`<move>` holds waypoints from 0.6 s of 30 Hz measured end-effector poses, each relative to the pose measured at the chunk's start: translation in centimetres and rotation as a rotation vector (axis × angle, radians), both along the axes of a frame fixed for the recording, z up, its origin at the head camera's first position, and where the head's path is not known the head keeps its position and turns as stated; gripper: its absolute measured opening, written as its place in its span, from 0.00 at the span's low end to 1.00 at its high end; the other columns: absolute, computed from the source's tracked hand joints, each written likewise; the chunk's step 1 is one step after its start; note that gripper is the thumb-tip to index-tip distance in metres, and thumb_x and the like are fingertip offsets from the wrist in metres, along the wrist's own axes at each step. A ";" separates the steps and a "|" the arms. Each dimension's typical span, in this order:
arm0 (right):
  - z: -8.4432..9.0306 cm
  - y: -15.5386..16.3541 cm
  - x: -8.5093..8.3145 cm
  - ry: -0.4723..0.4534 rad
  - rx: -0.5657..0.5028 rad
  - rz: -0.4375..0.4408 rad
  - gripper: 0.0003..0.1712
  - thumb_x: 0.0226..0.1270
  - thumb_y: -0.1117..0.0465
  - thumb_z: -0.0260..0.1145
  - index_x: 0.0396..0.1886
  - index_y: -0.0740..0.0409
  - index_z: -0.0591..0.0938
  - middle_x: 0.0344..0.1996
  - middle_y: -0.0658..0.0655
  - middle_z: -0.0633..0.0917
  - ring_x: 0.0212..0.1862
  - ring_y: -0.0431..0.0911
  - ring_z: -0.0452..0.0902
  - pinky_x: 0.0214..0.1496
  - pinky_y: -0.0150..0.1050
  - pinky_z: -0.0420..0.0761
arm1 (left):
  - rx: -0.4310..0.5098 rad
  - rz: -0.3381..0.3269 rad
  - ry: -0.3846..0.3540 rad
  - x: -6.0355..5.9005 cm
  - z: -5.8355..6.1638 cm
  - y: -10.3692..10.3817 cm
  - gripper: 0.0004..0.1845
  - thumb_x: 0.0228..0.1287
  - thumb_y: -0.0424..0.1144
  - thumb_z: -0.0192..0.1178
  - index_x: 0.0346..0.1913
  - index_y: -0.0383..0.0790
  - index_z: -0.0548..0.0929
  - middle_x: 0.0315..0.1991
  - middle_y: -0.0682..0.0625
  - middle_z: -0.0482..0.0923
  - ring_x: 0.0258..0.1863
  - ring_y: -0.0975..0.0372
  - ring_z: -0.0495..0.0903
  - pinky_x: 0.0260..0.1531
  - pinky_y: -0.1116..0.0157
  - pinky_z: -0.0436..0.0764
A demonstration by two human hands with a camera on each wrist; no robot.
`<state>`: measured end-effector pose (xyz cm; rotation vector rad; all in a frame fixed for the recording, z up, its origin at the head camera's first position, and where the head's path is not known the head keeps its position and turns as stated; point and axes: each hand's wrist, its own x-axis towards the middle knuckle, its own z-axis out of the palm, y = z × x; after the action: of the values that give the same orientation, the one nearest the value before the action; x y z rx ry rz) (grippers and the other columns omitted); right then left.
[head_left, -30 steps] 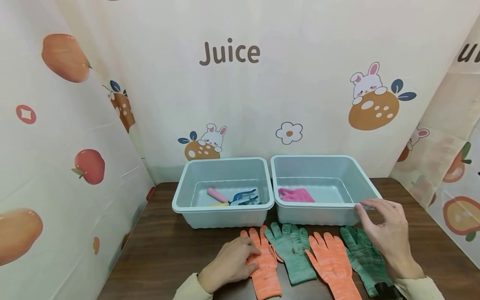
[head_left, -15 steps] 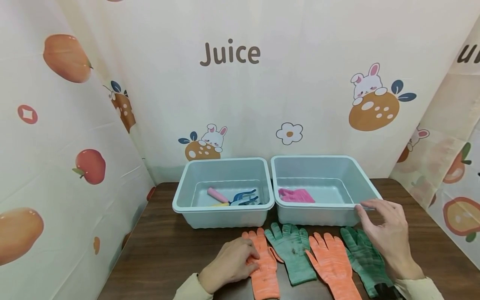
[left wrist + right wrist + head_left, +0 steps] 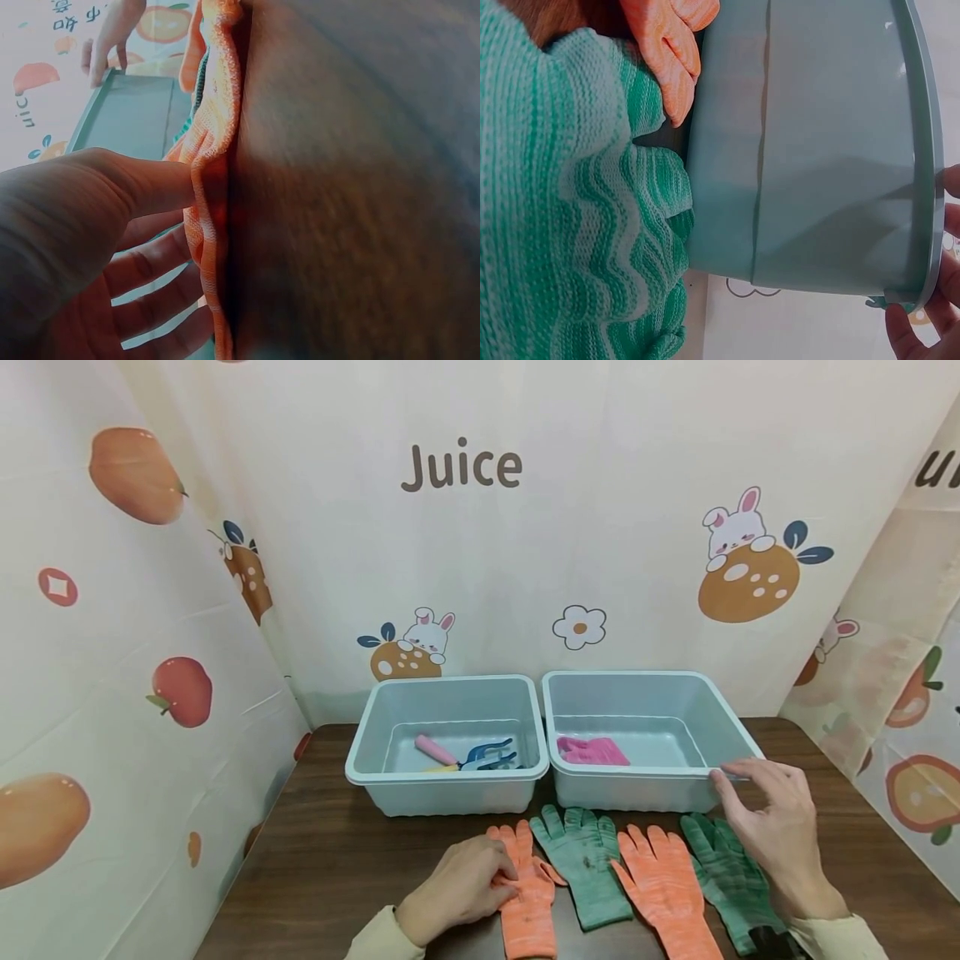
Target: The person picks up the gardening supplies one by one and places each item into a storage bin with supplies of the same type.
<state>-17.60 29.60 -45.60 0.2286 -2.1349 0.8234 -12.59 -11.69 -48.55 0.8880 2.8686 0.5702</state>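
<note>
Hands work at a dark wooden counter (image 3: 322, 860) carrying two pale blue tubs and a row of four knit gloves. Left hand (image 3: 459, 887) pinches the leftmost orange glove (image 3: 529, 902) between thumb and fingers; the left wrist view shows the fabric bunched into a raised fold against the thumb (image 3: 142, 184). That glove lies on the counter in front of the left tub (image 3: 447, 781), just beside a green glove (image 3: 587, 864). Right hand (image 3: 772, 827) rests its fingertips on the near right corner of the right tub (image 3: 637, 789), thumb below the rim and fingers on top, gripping the rim lightly. A second orange glove (image 3: 667, 885) and a second green glove (image 3: 731, 881) lie under and beside that hand. The left tub contains a pink-handled tool (image 3: 435, 749) and blue tools (image 3: 489, 754); the right tub contains a pink glove (image 3: 592, 750).
</note>
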 end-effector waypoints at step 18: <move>0.0 0.1 0.0 0.015 0.014 0.016 0.12 0.55 0.72 0.79 0.41 0.66 0.90 0.39 0.67 0.90 0.55 0.23 0.59 0.57 0.29 0.58 | 0.020 -0.032 0.011 0.1 0.3 -0.2 0.02 0.69 0.47 0.73 0.38 0.57 0.92 0.35 0.68 0.86 0.34 0.77 0.77 0.34 0.75 0.77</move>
<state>-17.63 29.69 -45.56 0.2590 -2.1276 0.8139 -12.47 -11.93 -48.23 0.9416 2.8574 0.5939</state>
